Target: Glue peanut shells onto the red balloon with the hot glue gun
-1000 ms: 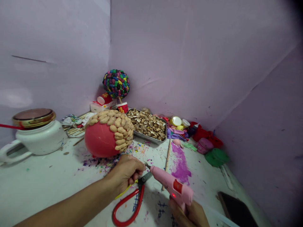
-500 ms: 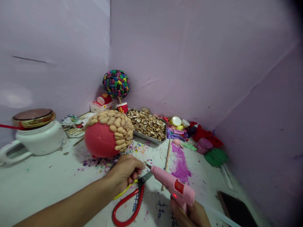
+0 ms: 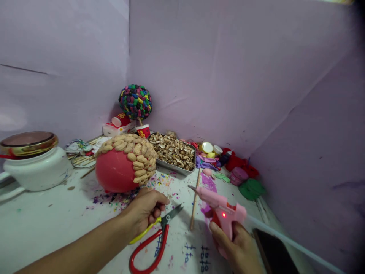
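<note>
My right hand (image 3: pixel 238 243) is wrapped round the handle of a pink hot glue gun (image 3: pixel 219 201) with a glowing red light, its nozzle pointing left. My left hand (image 3: pixel 149 207) is closed in a pinch; whatever is between its fingers is hidden. Just behind it a red balloon (image 3: pixel 114 171) rests on the table, its top and right side covered with peanut shells (image 3: pixel 139 156). Beside and partly under my left hand lie scissors (image 3: pixel 165 224) with one red and one yellow handle, blades apart.
A metal tray (image 3: pixel 179 170) of peanut shells stands behind the balloon. A white enamel pot (image 3: pixel 40 167) is at left, a phone (image 3: pixel 273 251) at right. A wooden stick (image 3: pixel 195 201) lies mid-table. A multicoloured ball (image 3: pixel 136 101) on a stick and deflated balloons (image 3: pixel 212 161) sit by the wall.
The glue gun has moved right and up, its nozzle now away from my left fingertips. My left hand stays pinched near the scissors. The view has shifted slightly right.
</note>
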Tool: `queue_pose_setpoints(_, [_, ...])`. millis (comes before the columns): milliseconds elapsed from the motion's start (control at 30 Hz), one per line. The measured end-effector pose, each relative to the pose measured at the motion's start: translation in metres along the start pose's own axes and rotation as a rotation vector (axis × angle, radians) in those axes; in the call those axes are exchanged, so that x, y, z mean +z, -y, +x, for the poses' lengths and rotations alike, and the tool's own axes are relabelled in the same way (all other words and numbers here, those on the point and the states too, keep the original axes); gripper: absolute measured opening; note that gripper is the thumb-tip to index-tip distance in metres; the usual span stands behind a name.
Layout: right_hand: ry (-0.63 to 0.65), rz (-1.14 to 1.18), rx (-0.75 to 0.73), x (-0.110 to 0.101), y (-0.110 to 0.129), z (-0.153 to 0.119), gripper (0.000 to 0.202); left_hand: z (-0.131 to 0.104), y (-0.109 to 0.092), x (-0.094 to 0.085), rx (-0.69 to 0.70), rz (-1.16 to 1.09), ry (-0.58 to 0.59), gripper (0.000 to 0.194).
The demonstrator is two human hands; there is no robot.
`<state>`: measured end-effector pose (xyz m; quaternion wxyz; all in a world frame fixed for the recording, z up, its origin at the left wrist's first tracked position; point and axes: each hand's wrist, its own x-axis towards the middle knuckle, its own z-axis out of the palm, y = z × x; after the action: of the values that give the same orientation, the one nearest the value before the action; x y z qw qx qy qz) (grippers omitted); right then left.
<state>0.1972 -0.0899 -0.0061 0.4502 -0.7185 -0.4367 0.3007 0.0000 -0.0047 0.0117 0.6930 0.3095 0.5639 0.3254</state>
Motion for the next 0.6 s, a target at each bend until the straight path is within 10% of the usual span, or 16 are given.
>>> queue_pose_setpoints(300, [-0.042,-0.174,0.146,-0.002,-0.016,0.080,0.007,-0.001,-0.001,-0.001,-0.001,0.003,0.019,0.011])
queue_pose_setpoints(600, [0.020,-0.593,-0.008,-0.016,-0.005,0.098,0.016,-0.028,-0.011,0.005,0.028,0.061,0.093,0.008])
